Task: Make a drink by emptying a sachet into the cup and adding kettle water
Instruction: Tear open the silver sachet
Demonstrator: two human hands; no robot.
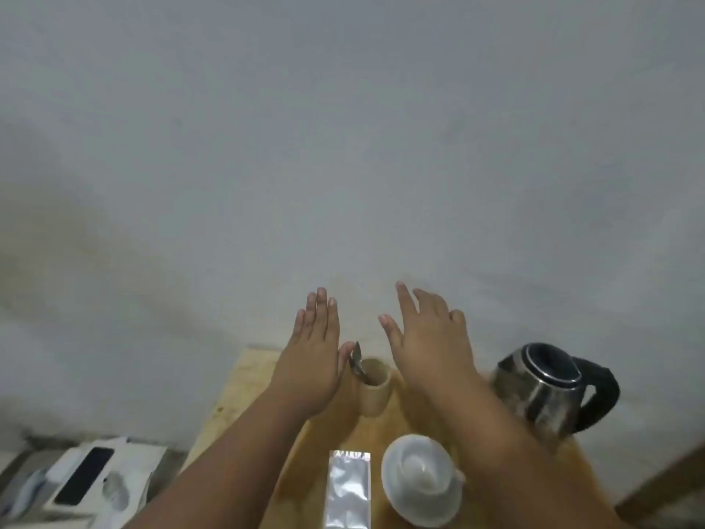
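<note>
A silver foil sachet [348, 489] lies flat near the front edge of the wooden table [244, 383]. Just right of it stands a white cup [416, 476] on a white saucer [404, 509], with something pale inside. A steel kettle [549, 391] with a black lid and handle stands at the right back. My left hand [312, 360] and my right hand [427, 337] are both raised above the table, palms down, fingers spread, holding nothing. Between them stands a beige holder [374, 391] with a metal spoon [358, 361] in it.
A plain grey wall fills the upper view. Lower left, beside the table, a white box [114, 486] carries a dark phone [84, 476] and other small items. A brown surface shows at the bottom right corner.
</note>
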